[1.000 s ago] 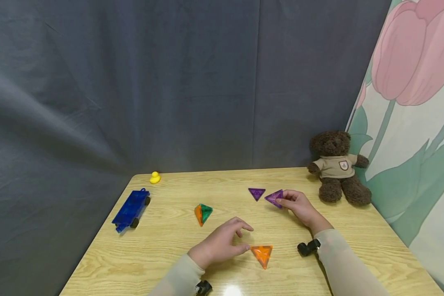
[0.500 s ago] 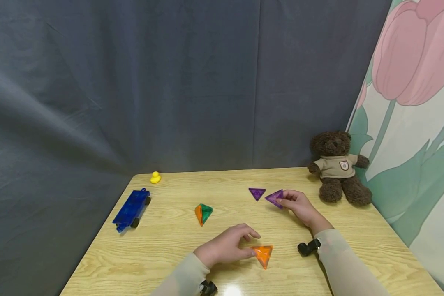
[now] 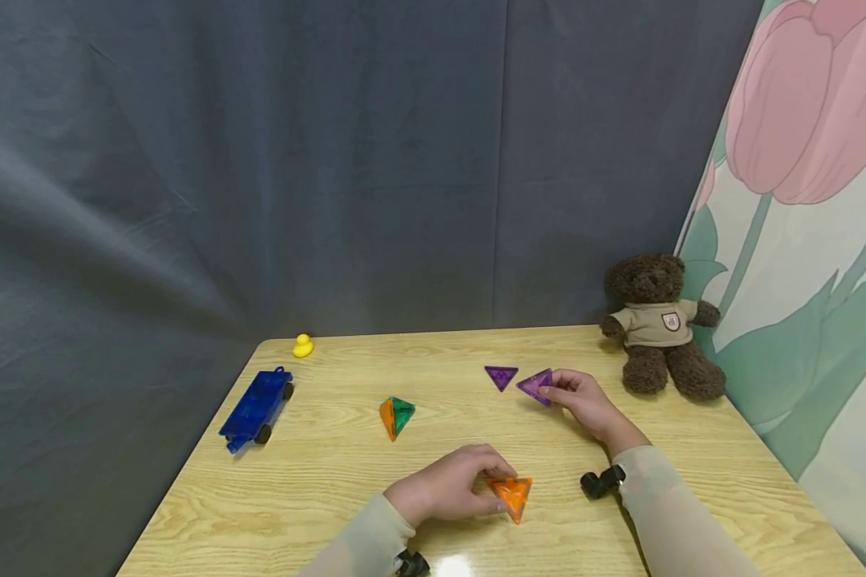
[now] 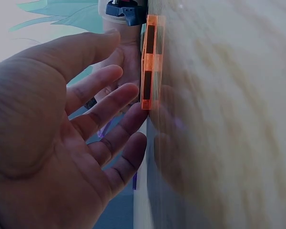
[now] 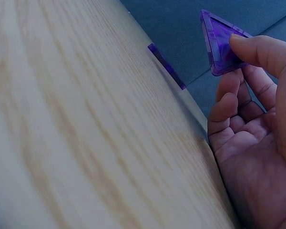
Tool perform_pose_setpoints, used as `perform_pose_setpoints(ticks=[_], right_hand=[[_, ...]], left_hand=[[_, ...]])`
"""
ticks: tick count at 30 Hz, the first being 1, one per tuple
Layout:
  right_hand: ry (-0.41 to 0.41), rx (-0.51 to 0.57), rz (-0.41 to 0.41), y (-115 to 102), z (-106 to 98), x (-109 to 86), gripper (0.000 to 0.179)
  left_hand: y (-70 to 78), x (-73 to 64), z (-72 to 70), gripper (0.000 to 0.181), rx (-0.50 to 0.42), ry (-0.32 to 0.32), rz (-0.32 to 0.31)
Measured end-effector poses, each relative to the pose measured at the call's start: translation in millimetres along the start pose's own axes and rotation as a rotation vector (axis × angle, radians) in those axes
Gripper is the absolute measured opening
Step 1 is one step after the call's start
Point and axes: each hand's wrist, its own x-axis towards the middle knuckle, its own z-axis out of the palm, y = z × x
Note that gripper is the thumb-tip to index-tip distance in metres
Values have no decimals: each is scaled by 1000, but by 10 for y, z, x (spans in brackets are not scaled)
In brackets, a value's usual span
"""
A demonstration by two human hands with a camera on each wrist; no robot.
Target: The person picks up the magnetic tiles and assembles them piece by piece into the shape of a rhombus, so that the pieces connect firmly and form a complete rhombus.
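My right hand [image 3: 588,409] pinches a translucent purple triangular magnetic tile [image 3: 533,387] between thumb and fingers, above the table. In the right wrist view, this purple tile [image 5: 221,47] is tilted up off the wood, the thumb on its face. A second, smaller-looking purple triangular tile [image 3: 501,377] lies flat just left of it. Near the front, my left hand [image 3: 453,485] is over the left side of an orange triangular tile [image 3: 517,498] lying flat. From the left wrist, the fingers [image 4: 107,114] look spread and loosely bent beside the orange tile [image 4: 148,62], with the thumb apart.
A joined orange and green piece [image 3: 402,415] stands left of centre. At the left edge is a blue wheeled toy car base [image 3: 256,407], with a yellow rubber duck [image 3: 303,347] behind it. A brown teddy bear [image 3: 653,327] sits at the back right.
My left hand has moved right and slightly toward the front, reaching the orange tile with thumb and fingers lowered around its left side. The right hand keeps still with the purple tile.
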Motion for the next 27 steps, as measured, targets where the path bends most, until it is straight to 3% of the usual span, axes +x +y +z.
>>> perform_pose_setpoints(ticks=[4, 16, 27], right_hand=[[-3, 3, -1, 1, -2, 2, 21], [-12, 7, 3, 6, -2, 1, 21], [-15, 6, -3, 18, -3, 8, 18]], left_hand=[[0, 5, 4, 39, 36, -6, 17], [41, -26, 24, 42, 159, -30, -17], [35, -37, 23, 42, 171, -34, -34]])
